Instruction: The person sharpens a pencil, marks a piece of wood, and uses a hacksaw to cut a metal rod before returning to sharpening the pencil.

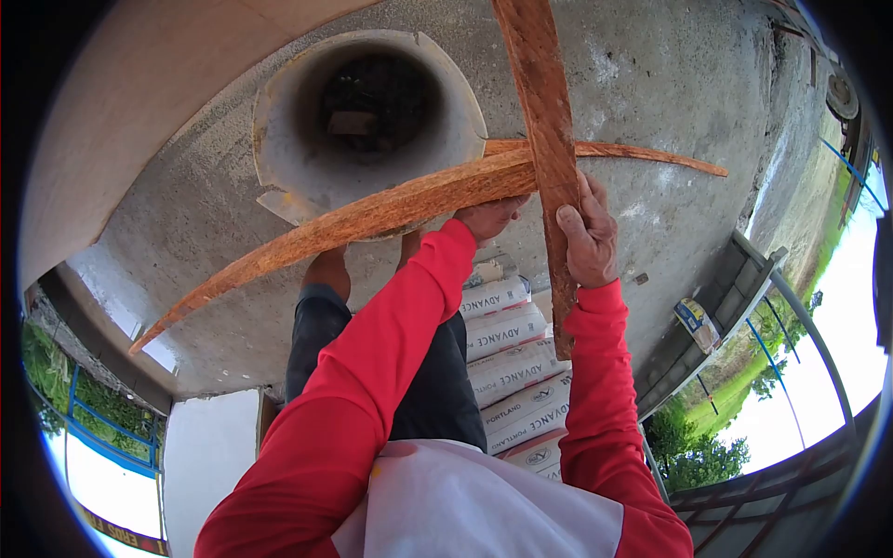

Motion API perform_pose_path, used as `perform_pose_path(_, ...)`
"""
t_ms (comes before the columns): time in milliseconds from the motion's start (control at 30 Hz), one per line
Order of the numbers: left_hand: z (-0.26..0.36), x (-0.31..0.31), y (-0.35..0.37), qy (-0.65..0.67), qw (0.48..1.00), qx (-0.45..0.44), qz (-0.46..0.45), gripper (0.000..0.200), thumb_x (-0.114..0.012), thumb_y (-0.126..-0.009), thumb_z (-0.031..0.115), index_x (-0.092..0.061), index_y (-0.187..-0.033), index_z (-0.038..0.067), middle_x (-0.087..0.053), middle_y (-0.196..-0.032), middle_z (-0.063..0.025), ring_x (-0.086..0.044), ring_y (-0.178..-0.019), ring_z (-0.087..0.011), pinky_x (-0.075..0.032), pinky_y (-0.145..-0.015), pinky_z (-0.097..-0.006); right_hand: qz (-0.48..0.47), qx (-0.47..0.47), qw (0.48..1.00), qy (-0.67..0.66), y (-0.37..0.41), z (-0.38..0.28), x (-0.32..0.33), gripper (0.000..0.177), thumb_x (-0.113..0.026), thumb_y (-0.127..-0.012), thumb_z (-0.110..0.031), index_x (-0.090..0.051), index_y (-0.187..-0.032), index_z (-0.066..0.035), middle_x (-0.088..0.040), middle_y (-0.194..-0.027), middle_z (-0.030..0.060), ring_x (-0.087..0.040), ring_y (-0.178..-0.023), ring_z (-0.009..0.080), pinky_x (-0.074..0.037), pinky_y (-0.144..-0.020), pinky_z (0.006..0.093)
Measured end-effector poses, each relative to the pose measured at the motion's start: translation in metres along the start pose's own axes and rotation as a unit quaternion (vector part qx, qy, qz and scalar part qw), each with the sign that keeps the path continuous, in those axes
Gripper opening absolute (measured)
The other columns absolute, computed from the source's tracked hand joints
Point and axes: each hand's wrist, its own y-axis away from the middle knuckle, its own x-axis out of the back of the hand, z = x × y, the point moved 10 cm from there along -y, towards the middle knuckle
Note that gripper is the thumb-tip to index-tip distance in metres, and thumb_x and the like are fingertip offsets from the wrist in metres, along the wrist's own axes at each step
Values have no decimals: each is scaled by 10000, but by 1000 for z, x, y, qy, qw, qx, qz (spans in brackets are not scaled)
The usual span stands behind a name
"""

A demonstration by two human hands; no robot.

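Note:
A long rough reddish wooden plank [372, 212] runs across the view, looking curved through the wide lens. My left hand [493, 219] is closed under it near the middle, with part of the fingers hidden by the wood. My right hand [590, 232] grips a second wooden plank [547, 112], thumb on its face and fingers round its right edge. This second plank stands nearly upright in view and crosses over the first. Behind both, a thinner wooden strip [651, 156] reaches out to the right.
A wide round hollow container [279, 139] with a chipped rim stands ahead on the concrete floor [651, 84]. Stacked cement bags [512, 372] lie beside my legs. To the right, a sack [696, 324] rests by a low block wall [735, 288]. A white panel [212, 446] is lower left.

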Motion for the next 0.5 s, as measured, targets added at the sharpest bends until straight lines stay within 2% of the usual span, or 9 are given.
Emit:
perform_pose_path(100,-8,8,8,55,998,-24,5,265,-614,-910,317,-607,-1087,120,-596,-933,12,-555,-774,-122,-497,-616,-310,-2,2,1000,9,0,-2,0,476,-576,-877,-162,-487,-1305,25,-482,-1234,150,-479,-1150,239,-379,-972,320)
perform_pose_path(200,-14,29,34,151,987,-23,54,254,-615,-911,303,-606,-1079,113,-599,-921,10,-559,-748,-127,-504,-604,-315,-1,-4,1000,5,2,0,2,477,-578,-879,-165,-485,-1307,25,-481,-1236,148,-475,-1155,237,-375,-976,321)
perform_pose_path(300,-7,23,37,94,993,12,63,253,-619,-909,296,-600,-1078,109,-587,-938,18,-554,-774,-130,-505,-629,-317,0,-12,1000,-23,1,-1,-1,478,-579,-881,-163,-482,-1310,25,-484,-1234,147,-476,-1155,236,-372,-980,321)
perform_pose_path(400,22,4,25,15,1000,18,19,252,-617,-911,294,-596,-1082,111,-567,-970,29,-540,-810,-120,-494,-655,-316,-2,-3,1000,-17,1,0,-2,477,-580,-883,-163,-482,-1311,24,-485,-1235,147,-480,-1151,236,-375,-978,320)
perform_pose_path(500,4,4,17,95,995,11,-2,261,-624,-906,302,-598,-1076,106,-561,-990,33,-534,-853,-105,-484,-678,-313,-5,-2,1000,-3,2,-1,0,477,-581,-882,-163,-483,-1310,24,-483,-1241,148,-480,-1152,235,-378,-976,320)
